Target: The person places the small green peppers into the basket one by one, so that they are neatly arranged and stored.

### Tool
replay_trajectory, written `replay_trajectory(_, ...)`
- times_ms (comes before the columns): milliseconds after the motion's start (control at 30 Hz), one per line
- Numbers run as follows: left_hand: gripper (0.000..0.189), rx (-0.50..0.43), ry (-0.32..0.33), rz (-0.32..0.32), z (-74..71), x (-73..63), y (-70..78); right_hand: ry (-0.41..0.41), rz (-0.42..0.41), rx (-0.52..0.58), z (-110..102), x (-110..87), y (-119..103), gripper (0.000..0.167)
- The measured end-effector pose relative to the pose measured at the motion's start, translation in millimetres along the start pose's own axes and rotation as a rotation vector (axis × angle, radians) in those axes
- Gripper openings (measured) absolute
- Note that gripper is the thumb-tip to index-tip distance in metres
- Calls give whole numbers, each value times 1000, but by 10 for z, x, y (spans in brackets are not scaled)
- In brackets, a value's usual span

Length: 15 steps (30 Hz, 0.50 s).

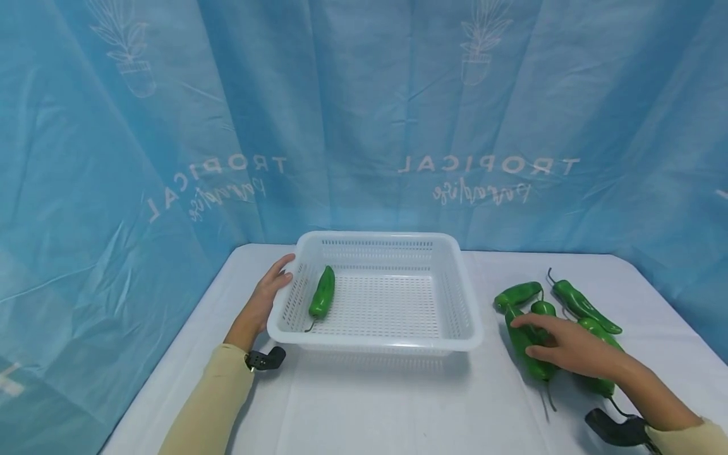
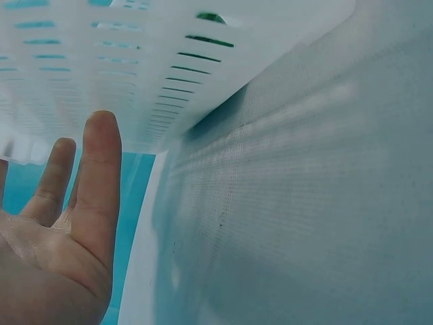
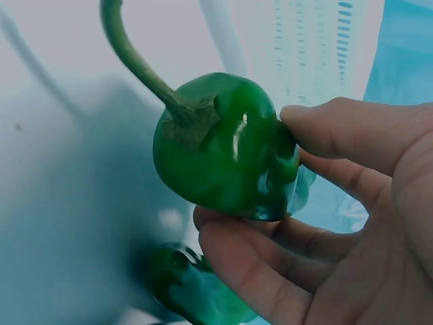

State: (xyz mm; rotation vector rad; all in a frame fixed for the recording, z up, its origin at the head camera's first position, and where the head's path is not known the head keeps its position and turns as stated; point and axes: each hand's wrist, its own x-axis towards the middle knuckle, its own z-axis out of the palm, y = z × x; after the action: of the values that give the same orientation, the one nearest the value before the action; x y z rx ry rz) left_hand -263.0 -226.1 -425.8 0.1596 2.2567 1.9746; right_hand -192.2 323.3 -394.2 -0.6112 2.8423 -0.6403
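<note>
Head view: right hand pinches a glossy, long-stemmed green pepper; left hand, straight-fingered, touches a white basket.

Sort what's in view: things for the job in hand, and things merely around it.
In the job:
Green pepper, pinched by the right hand
White basket, one pepper inside
Left hand, beside the basket
Loose peppers

Merely around:
Blue curtain
White-covered table
Black wrist devices

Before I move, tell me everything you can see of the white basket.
The white basket is rectangular, apparently plastic, with a smooth rounded rim, slotted walls and a perforated floor. It sits open side up on the white table. One green pepper lies inside near its left wall. The left hand is at its left rim; whether it presses there is unclear.
</note>
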Motion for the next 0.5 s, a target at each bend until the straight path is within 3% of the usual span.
replay_trajectory(500,61,-1,-7,0,-4,5,-4,6,-17,60,-161,-133,2,53)
